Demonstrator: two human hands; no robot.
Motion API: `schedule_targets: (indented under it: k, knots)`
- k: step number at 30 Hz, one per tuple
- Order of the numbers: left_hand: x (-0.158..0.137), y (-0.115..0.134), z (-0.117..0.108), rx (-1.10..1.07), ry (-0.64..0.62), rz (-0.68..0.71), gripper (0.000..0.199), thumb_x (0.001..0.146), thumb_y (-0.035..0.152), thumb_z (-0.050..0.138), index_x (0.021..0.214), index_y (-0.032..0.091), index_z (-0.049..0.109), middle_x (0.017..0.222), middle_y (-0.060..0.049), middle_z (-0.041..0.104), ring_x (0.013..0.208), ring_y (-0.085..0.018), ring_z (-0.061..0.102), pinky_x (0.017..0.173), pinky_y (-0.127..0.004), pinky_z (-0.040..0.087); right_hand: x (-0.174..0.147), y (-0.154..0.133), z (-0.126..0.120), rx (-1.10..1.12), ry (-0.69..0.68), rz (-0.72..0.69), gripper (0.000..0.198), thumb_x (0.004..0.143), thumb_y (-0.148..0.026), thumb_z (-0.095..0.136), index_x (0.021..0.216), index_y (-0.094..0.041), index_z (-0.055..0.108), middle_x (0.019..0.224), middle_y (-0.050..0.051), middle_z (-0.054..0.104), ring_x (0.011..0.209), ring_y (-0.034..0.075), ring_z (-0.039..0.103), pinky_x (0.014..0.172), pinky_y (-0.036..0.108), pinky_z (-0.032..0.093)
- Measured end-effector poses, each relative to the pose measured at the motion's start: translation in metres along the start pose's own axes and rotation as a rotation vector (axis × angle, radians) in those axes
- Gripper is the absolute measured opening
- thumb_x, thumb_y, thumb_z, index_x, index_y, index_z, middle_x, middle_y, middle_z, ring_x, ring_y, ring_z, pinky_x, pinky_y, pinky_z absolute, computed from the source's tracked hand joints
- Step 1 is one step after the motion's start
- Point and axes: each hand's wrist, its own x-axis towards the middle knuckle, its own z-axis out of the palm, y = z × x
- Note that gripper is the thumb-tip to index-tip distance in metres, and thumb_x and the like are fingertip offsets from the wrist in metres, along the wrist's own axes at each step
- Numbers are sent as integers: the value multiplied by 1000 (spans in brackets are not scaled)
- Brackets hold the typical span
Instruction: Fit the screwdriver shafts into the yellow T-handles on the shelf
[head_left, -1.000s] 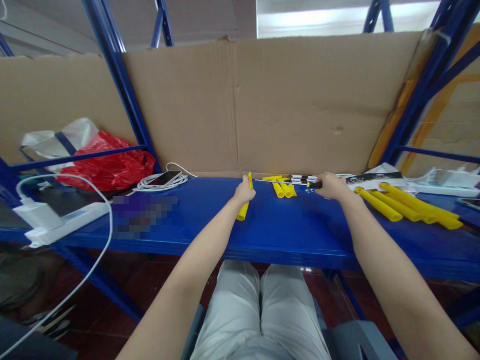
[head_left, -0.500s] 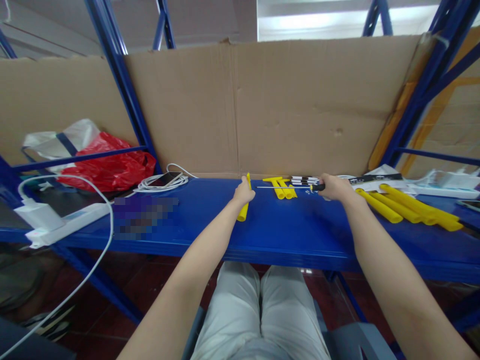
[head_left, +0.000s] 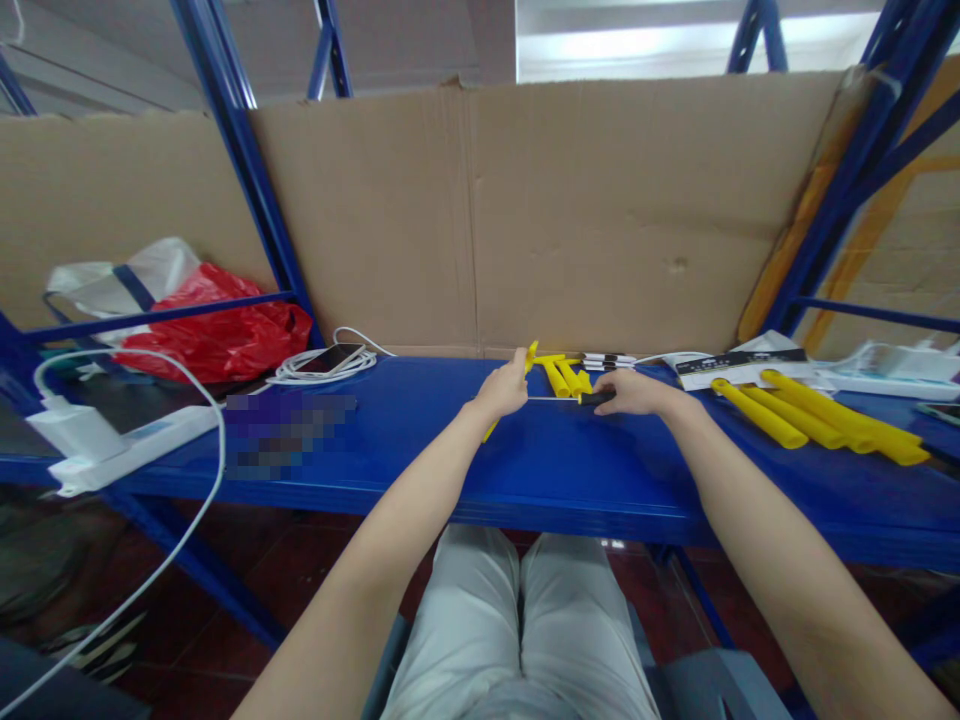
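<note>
My left hand (head_left: 506,388) is closed around a yellow T-shaped plastic handle (head_left: 532,354), which is tilted, its upper end leaning right. Most of its middle is hidden by my fingers. In my right hand (head_left: 631,392) is a screwdriver (head_left: 597,398) with a black and yellow grip. Its thin metal shaft points left and reaches my left hand and the yellow piece; the tip is hidden there. Just behind the shaft lie several other yellow T-shaped pieces (head_left: 556,378), beside small black-and-white striped items (head_left: 609,361).
Several yellow tubes (head_left: 759,414) lie at the right beside a black-and-white package (head_left: 742,367). On the left are a white power strip (head_left: 135,452), a coiled white cable (head_left: 319,366) and a red plastic bag (head_left: 225,325). Cardboard (head_left: 600,210) stands behind the blue table (head_left: 585,470).
My left hand has shifted slightly right, and the yellow handle now tilts more. My right hand has carried the screwdriver left and a little nearer me, bringing its shaft to the left hand.
</note>
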Motion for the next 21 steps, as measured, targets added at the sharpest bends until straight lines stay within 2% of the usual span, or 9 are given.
schedule_targets:
  k: [6, 8, 10, 15, 21]
  knots:
    - [-5, 6, 5, 123, -69, 165, 56, 93, 8, 47, 147, 19, 37, 140, -18, 63, 128, -33, 63, 104, -41, 49, 10, -7, 20, 86, -11, -102, 21, 73, -25, 73, 94, -22, 77, 100, 7, 79, 91, 25, 71, 84, 34, 55]
    - [-5, 7, 7, 144, -69, 193, 58, 92, 6, 46, 148, 18, 36, 143, -19, 61, 128, -33, 62, 104, -42, 49, 11, -7, 24, 131, 28, -100, 21, 75, -26, 73, 95, -21, 76, 101, 8, 78, 92, 25, 71, 85, 35, 55]
    - [-6, 7, 8, 167, -73, 213, 60, 91, 5, 46, 149, 18, 36, 144, -18, 60, 127, -33, 63, 103, -42, 49, 13, -10, 25, 211, 122, -108, 21, 78, -30, 72, 97, -20, 75, 101, 9, 78, 91, 25, 71, 86, 37, 56]
    - [-7, 10, 10, 217, -84, 265, 60, 91, 5, 45, 148, 19, 36, 146, -18, 58, 123, -32, 65, 101, -42, 51, 20, -20, 27, 439, 353, -170, 22, 84, -37, 64, 92, -18, 73, 95, 10, 77, 87, 23, 70, 87, 39, 56]
    - [-8, 11, 11, 230, -71, 284, 61, 92, 7, 44, 150, 20, 33, 144, -17, 59, 124, -30, 65, 102, -40, 50, 28, -25, 35, 668, 389, -180, 37, 79, -57, 66, 75, -21, 67, 75, 6, 72, 72, 20, 65, 72, 35, 55]
